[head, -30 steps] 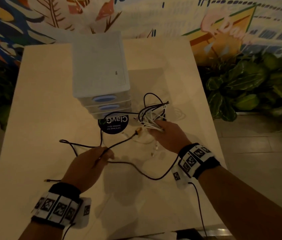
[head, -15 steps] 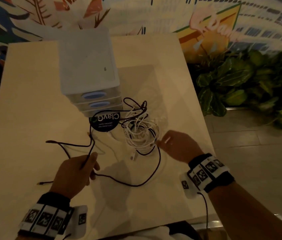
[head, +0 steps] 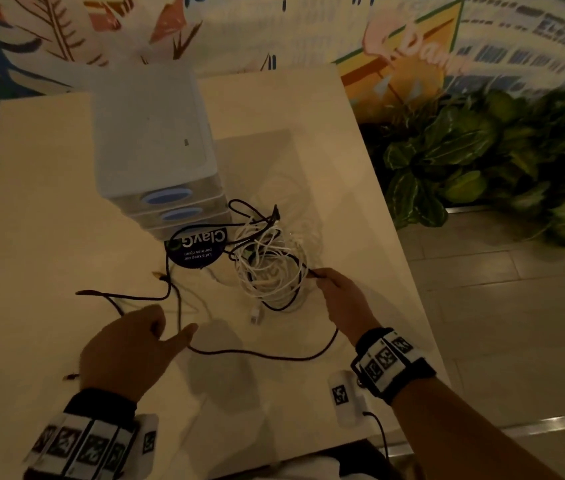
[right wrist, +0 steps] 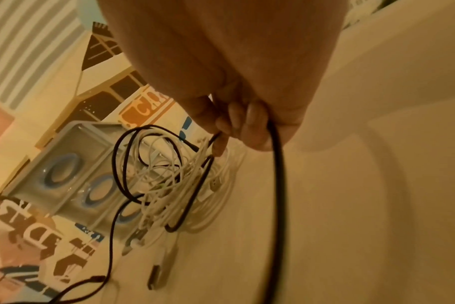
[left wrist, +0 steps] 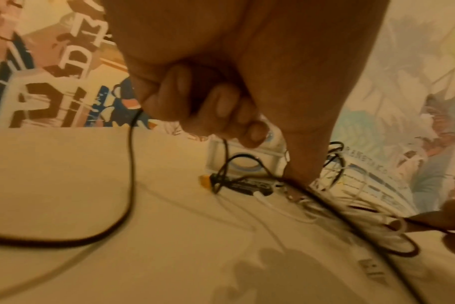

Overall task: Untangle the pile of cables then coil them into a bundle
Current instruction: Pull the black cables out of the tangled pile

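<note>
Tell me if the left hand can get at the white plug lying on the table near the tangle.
Probably yes. The white plug lies bare on the table, just past the left hand, nothing over it. But that hand grips the black cable, so it would need to let go first.

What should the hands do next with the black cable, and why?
Probably the right hand should draw the black cable gently out of the white tangle. It pinches the cable right at the pile, where black loops still thread through white ones, and the left hand grips the same cable.
</note>
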A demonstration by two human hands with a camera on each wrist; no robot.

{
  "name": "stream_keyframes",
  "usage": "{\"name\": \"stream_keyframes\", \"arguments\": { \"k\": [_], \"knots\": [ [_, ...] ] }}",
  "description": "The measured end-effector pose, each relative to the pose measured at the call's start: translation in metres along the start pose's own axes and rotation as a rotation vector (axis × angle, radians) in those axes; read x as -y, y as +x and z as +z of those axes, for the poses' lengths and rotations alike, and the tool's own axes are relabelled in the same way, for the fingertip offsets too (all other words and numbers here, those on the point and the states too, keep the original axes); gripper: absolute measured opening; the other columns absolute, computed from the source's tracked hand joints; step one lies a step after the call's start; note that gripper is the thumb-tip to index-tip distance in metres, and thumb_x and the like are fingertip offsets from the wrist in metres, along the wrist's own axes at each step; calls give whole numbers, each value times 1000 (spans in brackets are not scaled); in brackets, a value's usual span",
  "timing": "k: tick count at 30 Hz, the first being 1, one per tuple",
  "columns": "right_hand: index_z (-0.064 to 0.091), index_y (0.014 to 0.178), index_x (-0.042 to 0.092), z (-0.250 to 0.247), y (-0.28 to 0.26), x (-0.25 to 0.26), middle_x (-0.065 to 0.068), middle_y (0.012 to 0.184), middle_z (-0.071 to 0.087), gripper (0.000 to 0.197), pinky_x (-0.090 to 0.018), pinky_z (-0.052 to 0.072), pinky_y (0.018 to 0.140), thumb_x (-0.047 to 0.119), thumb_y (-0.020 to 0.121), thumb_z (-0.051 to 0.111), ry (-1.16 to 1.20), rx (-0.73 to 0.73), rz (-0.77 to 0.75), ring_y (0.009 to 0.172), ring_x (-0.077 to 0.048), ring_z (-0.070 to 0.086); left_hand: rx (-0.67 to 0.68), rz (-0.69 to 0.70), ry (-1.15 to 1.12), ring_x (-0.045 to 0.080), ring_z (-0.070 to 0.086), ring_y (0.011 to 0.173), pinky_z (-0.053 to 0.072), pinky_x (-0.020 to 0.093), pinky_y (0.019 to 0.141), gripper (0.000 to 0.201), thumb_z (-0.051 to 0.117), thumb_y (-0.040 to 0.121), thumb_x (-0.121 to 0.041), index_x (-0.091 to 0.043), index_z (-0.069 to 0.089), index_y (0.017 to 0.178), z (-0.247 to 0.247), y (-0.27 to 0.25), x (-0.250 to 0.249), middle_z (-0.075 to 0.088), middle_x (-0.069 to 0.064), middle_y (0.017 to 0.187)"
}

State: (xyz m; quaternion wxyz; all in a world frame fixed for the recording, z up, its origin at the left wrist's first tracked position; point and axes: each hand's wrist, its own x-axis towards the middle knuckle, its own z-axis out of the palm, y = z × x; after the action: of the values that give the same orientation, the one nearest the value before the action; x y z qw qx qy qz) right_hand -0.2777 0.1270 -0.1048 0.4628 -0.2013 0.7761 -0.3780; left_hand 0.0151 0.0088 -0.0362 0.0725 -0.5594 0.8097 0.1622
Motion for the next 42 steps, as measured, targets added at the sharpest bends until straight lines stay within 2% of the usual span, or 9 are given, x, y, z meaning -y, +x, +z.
{"name": "stream_keyframes", "arguments": {
  "k": [7, 11, 17, 22, 27, 32, 37, 40, 42],
  "knots": [
    [59, 106, 30, 4, 16, 14, 2, 79, 63, 36, -29, 41, 60, 63, 93, 56, -341, -68, -140, 70, -15, 61, -2, 545, -147, 6, 61, 77, 54, 31, 64, 10, 57, 96, -43, -38, 63, 103, 2, 41, -97, 63, -15, 90],
    [63, 110, 29, 4, 27, 17, 1, 101, 60, 29, -34, 49, 77, 52, 93, 62, -496, -124, -225, 90, -20, 60, 171, 542, -53, 23, 64, 100, 51, 35, 79, 37, 37, 100, -40, -27, 65, 121, 22, 86, -143, 68, -1, 111],
    [68, 100, 23, 5, 35, 17, -1, 100, 67, 21, -40, 54, 79, 42, 95, 60, -524, -127, -282, 92, -25, 64, 155, 490, 37, 23, 60, 118, 51, 34, 93, 41, 46, 100, -41, -36, 51, 141, 39, 110, -151, 63, -3, 133],
    [73, 96, 23, -3, 33, 19, 7, 84, 69, 19, -16, 41, 60, 36, 99, 59, -296, -96, -304, 71, -7, 60, 103, 582, -5, 21, 55, 126, 45, 33, 100, 44, 54, 98, -43, -33, 55, 141, 44, 115, -143, 59, -3, 138],
    [69, 80, 26, -14, 30, 20, 8, 58, 61, 26, -18, 39, 53, 20, 100, 55, -149, -41, -271, 54, -6, 55, -28, 661, -103, 24, 69, 103, 56, 34, 80, 30, 69, 91, -36, -29, 73, 120, 42, 110, -140, 72, -2, 117],
    [71, 94, 18, -16, 28, 20, 1, 80, 75, 22, -33, 55, 70, 32, 100, 55, -191, -42, -249, 70, -14, 70, -80, 631, -215, 21, 68, 82, 52, 29, 67, 13, 75, 85, -32, -24, 78, 95, 32, 104, -139, 68, -5, 94],
    [65, 80, 12, -18, 31, 13, -5, 69, 66, 28, -38, 48, 66, 33, 98, 60, -296, -120, -203, 70, -20, 62, -13, 540, -311, 1, 53, 74, 44, 22, 70, 9, 75, 85, -30, -31, 74, 94, 28, 106, -129, 54, -20, 84],
    [69, 104, 18, -22, 30, 11, 2, 77, 71, 18, -35, 53, 73, 33, 95, 63, -312, -144, -186, 77, -18, 65, -14, 476, -371, -13, 52, 73, 35, 4, 64, 13, 73, 87, -32, -42, 66, 92, 23, 108, -123, 54, -26, 80],
    [56, 131, 24, -24, 27, 9, 6, 87, 67, 40, -33, 53, 78, 28, 93, 67, -325, -150, -182, 84, -17, 64, -50, 484, -388, -12, 53, 74, 38, 5, 60, 15, 68, 91, -36, -47, 58, 94, 19, 105, -122, 56, -24, 81]
  ]
}}
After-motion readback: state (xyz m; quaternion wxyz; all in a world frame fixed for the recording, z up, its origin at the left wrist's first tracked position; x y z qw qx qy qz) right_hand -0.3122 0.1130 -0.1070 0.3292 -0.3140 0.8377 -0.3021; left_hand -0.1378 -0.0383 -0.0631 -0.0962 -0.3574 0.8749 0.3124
